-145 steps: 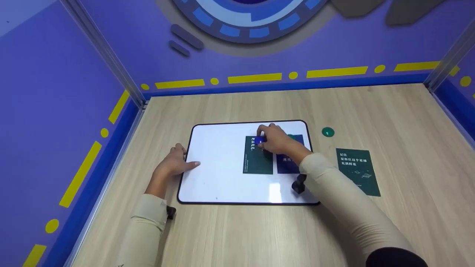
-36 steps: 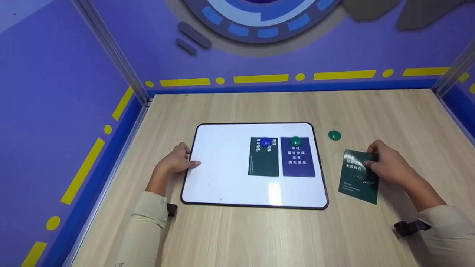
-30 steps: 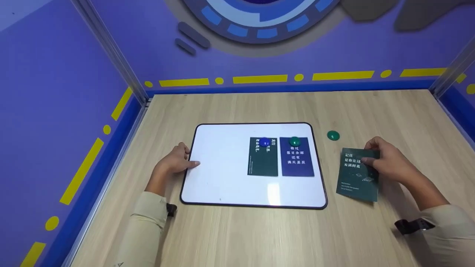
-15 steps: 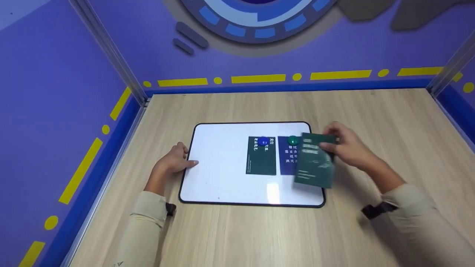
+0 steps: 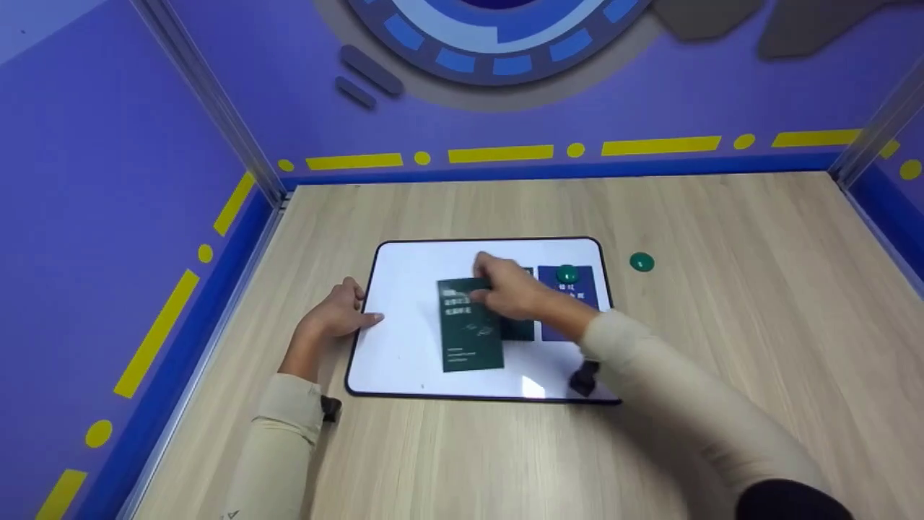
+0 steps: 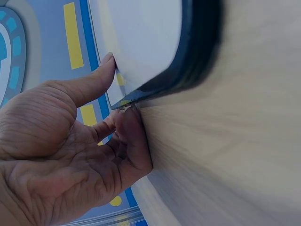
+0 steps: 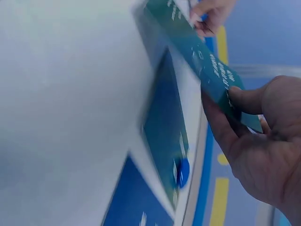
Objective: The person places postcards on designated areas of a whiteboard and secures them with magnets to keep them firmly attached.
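Observation:
A whiteboard (image 5: 401, 361) with a black rim lies on the table. My left hand (image 5: 336, 310) grips its left edge, thumb on the white face and fingers curled at the side, as the left wrist view shows. My right hand (image 5: 509, 289) pinches a dark green card (image 5: 469, 339) by its top right part, over the middle of the board; in the right wrist view the card (image 7: 197, 56) is tilted off the surface. Beneath that hand lies another green card (image 5: 520, 328), partly hidden, with a blue magnet (image 7: 183, 173) on it. A blue card (image 5: 577, 296) bears a green magnet (image 5: 567, 274).
A loose green magnet (image 5: 642, 261) sits on the wooden table (image 5: 722, 238) right of the board. Purple-blue panels with yellow marks wall the table at the back (image 5: 498, 123), left and right.
My right hand set the blue magnet on the second card, let go, then picked the green card off the table at the right and carried it left over the board. The left hand stayed put.

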Demonstrator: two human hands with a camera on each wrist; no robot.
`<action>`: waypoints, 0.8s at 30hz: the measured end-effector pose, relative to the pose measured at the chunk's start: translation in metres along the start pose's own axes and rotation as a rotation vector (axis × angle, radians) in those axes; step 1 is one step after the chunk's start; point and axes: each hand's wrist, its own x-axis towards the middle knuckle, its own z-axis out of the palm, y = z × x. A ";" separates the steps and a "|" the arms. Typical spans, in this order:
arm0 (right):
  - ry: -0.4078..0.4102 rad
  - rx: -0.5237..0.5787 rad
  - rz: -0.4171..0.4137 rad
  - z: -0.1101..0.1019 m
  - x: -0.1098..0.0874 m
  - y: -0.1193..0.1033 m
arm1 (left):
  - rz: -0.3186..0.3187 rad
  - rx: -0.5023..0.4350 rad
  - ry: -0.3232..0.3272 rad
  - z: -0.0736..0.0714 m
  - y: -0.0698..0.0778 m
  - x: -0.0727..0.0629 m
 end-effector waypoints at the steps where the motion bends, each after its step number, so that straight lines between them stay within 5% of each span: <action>1: 0.002 -0.029 0.001 0.007 0.006 -0.003 | -0.001 -0.004 0.001 -0.001 0.000 -0.001; 11: 0.065 -0.500 -0.018 0.039 0.051 -0.010 | -0.038 -0.005 0.018 -0.002 0.005 -0.001; 24: 0.067 -0.505 0.117 0.043 0.067 -0.008 | -0.050 -0.011 0.017 0.003 0.003 0.000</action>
